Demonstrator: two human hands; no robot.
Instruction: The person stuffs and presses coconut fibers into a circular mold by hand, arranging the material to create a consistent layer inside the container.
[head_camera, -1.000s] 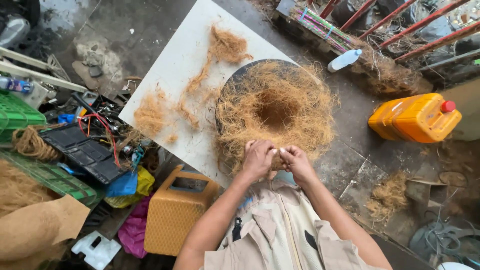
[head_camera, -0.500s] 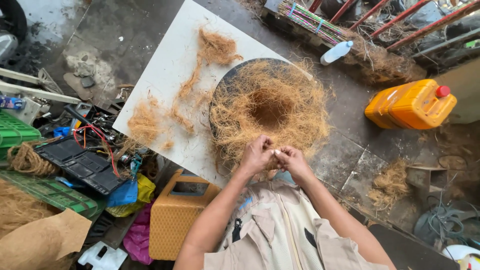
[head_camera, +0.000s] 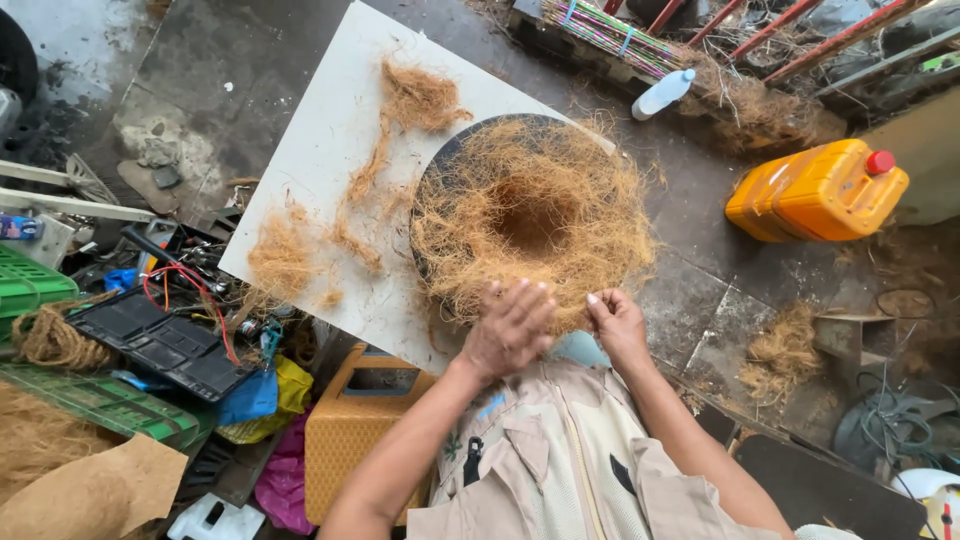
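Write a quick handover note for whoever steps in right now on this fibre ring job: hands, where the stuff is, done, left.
Left hand and right hand: both at the near edge of the coir fibre ring, fingers pinching into strands; the exact grip is hard to tell.
The ring sits on a dark round form on the white board.
Done: ring built up with a hollow centre.
Left: loose fibre tufts lie on the board, unused; the near edge is in hand.

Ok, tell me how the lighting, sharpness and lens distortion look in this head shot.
Head view: soft, even daylight with no hard shadows or glare; the fibre nest and both hands, left hand and right hand, are sharp; slight softness toward the corners; the wide lens bends the edges, so the white board and the orange jerrycan lean outward.
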